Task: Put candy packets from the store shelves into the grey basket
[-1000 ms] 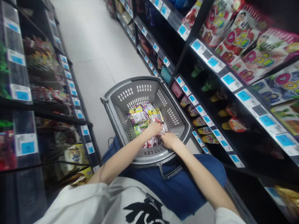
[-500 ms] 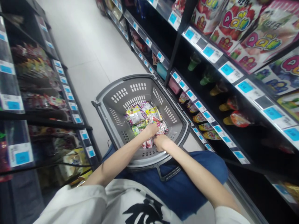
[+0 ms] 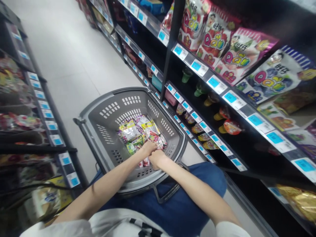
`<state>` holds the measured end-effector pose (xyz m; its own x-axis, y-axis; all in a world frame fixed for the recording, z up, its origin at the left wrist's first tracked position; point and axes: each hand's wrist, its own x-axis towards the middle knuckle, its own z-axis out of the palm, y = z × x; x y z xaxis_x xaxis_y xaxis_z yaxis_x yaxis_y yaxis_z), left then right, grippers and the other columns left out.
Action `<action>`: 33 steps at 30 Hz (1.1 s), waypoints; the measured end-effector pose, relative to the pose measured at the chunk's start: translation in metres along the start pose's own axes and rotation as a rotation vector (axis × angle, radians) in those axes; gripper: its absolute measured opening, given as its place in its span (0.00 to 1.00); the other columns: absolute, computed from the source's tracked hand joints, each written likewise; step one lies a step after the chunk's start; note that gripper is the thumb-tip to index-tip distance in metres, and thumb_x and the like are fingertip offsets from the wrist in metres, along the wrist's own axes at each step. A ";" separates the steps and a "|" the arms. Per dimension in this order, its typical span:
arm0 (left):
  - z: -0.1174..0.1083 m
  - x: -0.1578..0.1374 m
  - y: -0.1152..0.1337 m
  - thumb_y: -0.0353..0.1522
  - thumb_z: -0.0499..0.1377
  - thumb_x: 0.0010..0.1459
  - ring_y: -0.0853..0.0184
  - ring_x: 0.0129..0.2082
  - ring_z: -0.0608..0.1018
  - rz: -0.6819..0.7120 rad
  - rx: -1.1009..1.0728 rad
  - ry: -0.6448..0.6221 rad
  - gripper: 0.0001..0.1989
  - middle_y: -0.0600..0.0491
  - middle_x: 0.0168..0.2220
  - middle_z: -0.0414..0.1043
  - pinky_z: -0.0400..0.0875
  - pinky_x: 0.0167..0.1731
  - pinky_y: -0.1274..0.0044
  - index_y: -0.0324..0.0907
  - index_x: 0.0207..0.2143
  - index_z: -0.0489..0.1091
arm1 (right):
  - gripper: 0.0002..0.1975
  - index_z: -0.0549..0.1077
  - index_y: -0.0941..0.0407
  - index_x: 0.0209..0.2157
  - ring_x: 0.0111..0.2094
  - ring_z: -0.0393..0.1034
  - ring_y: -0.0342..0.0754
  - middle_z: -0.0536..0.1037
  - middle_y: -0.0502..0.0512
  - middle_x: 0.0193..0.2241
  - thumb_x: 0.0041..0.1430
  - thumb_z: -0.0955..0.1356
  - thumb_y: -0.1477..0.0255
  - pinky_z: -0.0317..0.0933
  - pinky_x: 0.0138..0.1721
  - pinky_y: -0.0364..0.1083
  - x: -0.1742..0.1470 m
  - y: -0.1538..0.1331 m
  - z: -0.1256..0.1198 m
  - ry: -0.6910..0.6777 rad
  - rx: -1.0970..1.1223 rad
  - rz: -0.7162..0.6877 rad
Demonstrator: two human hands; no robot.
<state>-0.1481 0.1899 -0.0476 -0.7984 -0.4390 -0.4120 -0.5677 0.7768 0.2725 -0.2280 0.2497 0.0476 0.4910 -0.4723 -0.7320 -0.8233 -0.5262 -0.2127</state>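
A grey plastic shopping basket (image 3: 103, 115) stands before my knees, with several small candy bags (image 3: 129, 129) on its floor. Both my hands reach down inside it, close together. My left hand (image 3: 149, 147) is closed at the lower edge of a red-and-white gummy candy bag (image 3: 155, 137). Just below and to the right, my right hand (image 3: 157, 159) is closed too, against the same bag's lower edge; its fingertips are hidden. A green candy bag (image 3: 137, 142) lies left of my hands, and red-and-white packets (image 3: 144, 162) show beneath my left wrist.
Shelves with blue-and-white price tags (image 3: 230, 97) run along the right, holding large gummy candy bags (image 3: 214, 41) and small jelly cups (image 3: 230, 126). More stocked shelves (image 3: 46, 113) line the left. A pale tiled aisle floor (image 3: 61, 49) stretches ahead. The basket's black handle (image 3: 168, 194) hangs towards my lap.
The view has swung right, so the basket and hands appear further left and slightly lower. Both hands stay together at the gummy candy bag, hardly moving within the basket.
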 end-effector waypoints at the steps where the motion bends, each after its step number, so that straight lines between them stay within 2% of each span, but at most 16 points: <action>1: -0.001 0.000 0.002 0.21 0.60 0.57 0.58 0.32 0.83 -0.024 0.014 -0.024 0.07 0.40 0.30 0.80 0.75 0.34 0.73 0.35 0.30 0.79 | 0.19 0.75 0.64 0.52 0.54 0.74 0.58 0.77 0.69 0.52 0.58 0.70 0.73 0.71 0.52 0.53 0.000 0.000 0.000 0.006 0.003 -0.002; 5: -0.005 -0.003 0.007 0.22 0.60 0.57 0.59 0.36 0.83 -0.104 0.056 -0.073 0.08 0.40 0.33 0.80 0.74 0.38 0.74 0.36 0.31 0.79 | 0.20 0.75 0.64 0.51 0.54 0.73 0.58 0.77 0.69 0.52 0.57 0.71 0.73 0.71 0.52 0.53 0.001 0.001 0.001 0.002 0.013 0.000; 9: -0.010 -0.006 0.008 0.20 0.57 0.58 0.52 0.44 0.81 -0.172 0.093 -0.058 0.11 0.35 0.38 0.80 0.73 0.43 0.67 0.34 0.35 0.79 | 0.21 0.75 0.64 0.52 0.53 0.74 0.58 0.77 0.69 0.51 0.56 0.72 0.74 0.71 0.52 0.53 0.002 0.002 0.002 0.014 0.013 -0.021; 14: -0.019 -0.010 0.006 0.21 0.56 0.58 0.52 0.48 0.78 -0.143 0.091 -0.059 0.12 0.35 0.42 0.79 0.70 0.46 0.67 0.35 0.38 0.79 | 0.19 0.75 0.65 0.53 0.54 0.73 0.58 0.77 0.69 0.52 0.61 0.69 0.73 0.70 0.53 0.53 -0.001 0.002 -0.001 0.015 0.061 0.024; 20: -0.043 -0.012 -0.010 0.23 0.61 0.52 0.61 0.34 0.80 -0.004 -0.045 -0.120 0.08 0.42 0.35 0.81 0.71 0.35 0.76 0.37 0.34 0.80 | 0.19 0.74 0.63 0.54 0.56 0.71 0.59 0.75 0.70 0.54 0.65 0.66 0.72 0.68 0.54 0.55 -0.006 0.010 -0.009 0.047 0.065 0.120; 22: -0.052 -0.015 -0.017 0.25 0.61 0.53 0.64 0.31 0.79 0.010 -0.100 -0.096 0.08 0.46 0.32 0.80 0.69 0.32 0.77 0.38 0.34 0.79 | 0.20 0.73 0.63 0.56 0.58 0.68 0.60 0.73 0.72 0.56 0.66 0.65 0.71 0.67 0.55 0.55 -0.009 0.014 -0.013 0.068 0.051 0.143; 25: -0.065 -0.021 -0.026 0.29 0.59 0.57 0.65 0.30 0.78 0.000 -0.209 0.070 0.07 0.48 0.30 0.79 0.67 0.31 0.78 0.39 0.36 0.77 | 0.21 0.72 0.62 0.56 0.58 0.68 0.62 0.72 0.72 0.56 0.67 0.64 0.67 0.67 0.54 0.56 -0.018 0.024 -0.022 0.108 0.058 0.175; 28: -0.078 -0.025 -0.031 0.31 0.56 0.62 0.67 0.33 0.77 0.020 -0.410 0.379 0.07 0.49 0.33 0.77 0.67 0.35 0.78 0.39 0.38 0.73 | 0.17 0.73 0.61 0.54 0.54 0.71 0.60 0.73 0.70 0.54 0.66 0.63 0.72 0.68 0.52 0.54 -0.033 0.041 -0.034 0.217 0.070 0.242; 31: -0.091 -0.028 -0.031 0.32 0.53 0.64 0.69 0.34 0.74 0.007 -0.706 0.714 0.08 0.52 0.33 0.74 0.66 0.37 0.79 0.39 0.36 0.70 | 0.15 0.72 0.59 0.52 0.52 0.71 0.57 0.72 0.66 0.52 0.65 0.63 0.76 0.67 0.50 0.51 -0.049 0.063 -0.045 0.442 0.076 0.340; 33: -0.099 -0.029 -0.031 0.33 0.53 0.64 0.71 0.31 0.71 -0.020 -0.970 0.859 0.08 0.55 0.30 0.70 0.65 0.34 0.80 0.39 0.35 0.67 | 0.15 0.69 0.59 0.52 0.53 0.70 0.56 0.71 0.65 0.52 0.65 0.62 0.75 0.66 0.52 0.50 -0.057 0.074 -0.048 0.642 0.158 0.386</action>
<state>-0.1269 0.1343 0.0420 -0.4554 -0.8749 0.1648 -0.2052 0.2833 0.9368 -0.3031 0.2036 0.1048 0.1898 -0.9457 -0.2638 -0.9773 -0.1561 -0.1433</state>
